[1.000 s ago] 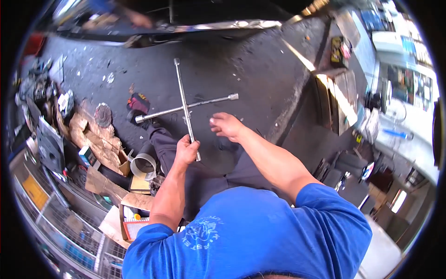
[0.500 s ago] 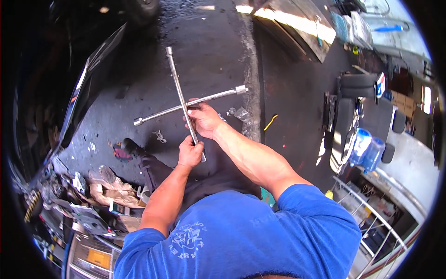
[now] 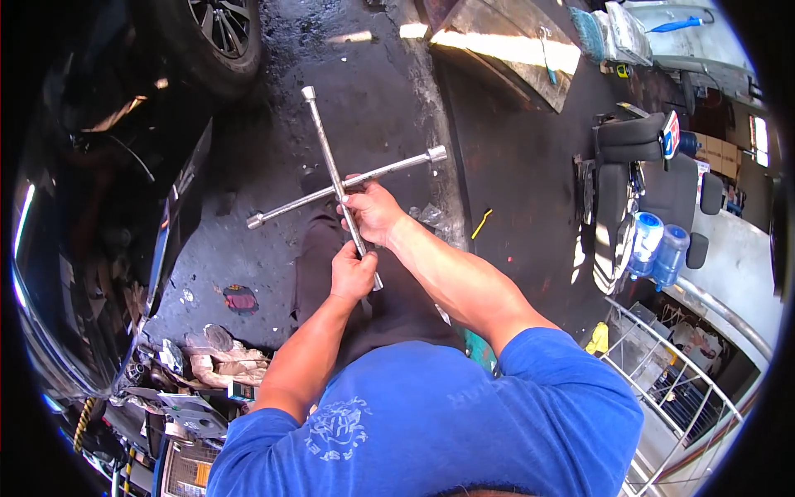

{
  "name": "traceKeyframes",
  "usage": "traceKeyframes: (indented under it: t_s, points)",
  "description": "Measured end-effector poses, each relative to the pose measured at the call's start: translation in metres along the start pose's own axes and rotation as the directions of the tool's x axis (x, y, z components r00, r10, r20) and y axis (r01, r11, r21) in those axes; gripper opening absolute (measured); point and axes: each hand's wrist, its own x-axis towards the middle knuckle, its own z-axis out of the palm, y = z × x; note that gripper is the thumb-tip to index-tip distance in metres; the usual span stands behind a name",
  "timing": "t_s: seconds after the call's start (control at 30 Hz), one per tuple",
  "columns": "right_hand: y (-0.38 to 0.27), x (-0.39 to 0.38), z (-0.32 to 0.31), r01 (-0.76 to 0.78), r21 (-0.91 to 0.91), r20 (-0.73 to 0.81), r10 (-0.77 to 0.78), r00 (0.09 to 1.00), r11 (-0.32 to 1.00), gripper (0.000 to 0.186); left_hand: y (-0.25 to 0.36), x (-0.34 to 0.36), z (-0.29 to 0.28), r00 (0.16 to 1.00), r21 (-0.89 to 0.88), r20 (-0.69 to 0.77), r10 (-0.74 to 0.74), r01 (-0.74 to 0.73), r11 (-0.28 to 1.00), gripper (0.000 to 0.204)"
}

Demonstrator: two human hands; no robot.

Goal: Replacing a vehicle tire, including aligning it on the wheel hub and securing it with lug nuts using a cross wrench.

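You hold a chrome cross-shaped lug wrench (image 3: 339, 184) in front of you with both hands, over the dark, stained floor (image 3: 497, 190). Your left hand (image 3: 353, 273) wraps the near arm of the wrench close to its lower end, at about 6 o'clock from the hub, with its fingers clamped round the bar. Your right hand (image 3: 374, 211) sits just beside the hub at roughly 4 o'clock, its fingers closed on the bars where they cross. The long arm runs up toward 11 o'clock and ends in a socket; the cross arm stretches from a socket at 8 o'clock to another at 2 o'clock. A car wheel (image 3: 217, 33) shows at 11 o'clock from the wrench, well apart from it, and the dark car body (image 3: 91, 248) fills the 9 o'clock side. Scraps of paper and litter (image 3: 217, 360) lie on the floor at 7 o'clock. Two blue water bottles (image 3: 657, 242) stand far off at 3 o'clock.
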Motion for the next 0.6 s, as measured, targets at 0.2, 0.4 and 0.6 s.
traceKeyframes:
  t_s: [0.2,0.4,0.6]
  points:
    - [-0.048,0.041,0.04,-0.033,-0.019,-0.086,0.032,0.996,0.999,0.04,0.078,0.04,-0.006,0.993,0.124,0.027,-0.113,0.109,0.986,0.01]
    - [-0.127,0.082,0.069,-0.069,-0.398,-0.182,-0.005,0.983,0.915,0.03,0.163,0.109,-0.066,0.898,0.826,0.027,0.44,-0.268,0.496,0.061]
    - [-0.241,0.125,0.116,-0.248,-0.803,-0.184,0.171,0.968,0.541,0.036,0.172,0.227,-0.069,0.953,0.548,0.188,-0.236,0.098,0.83,0.045]
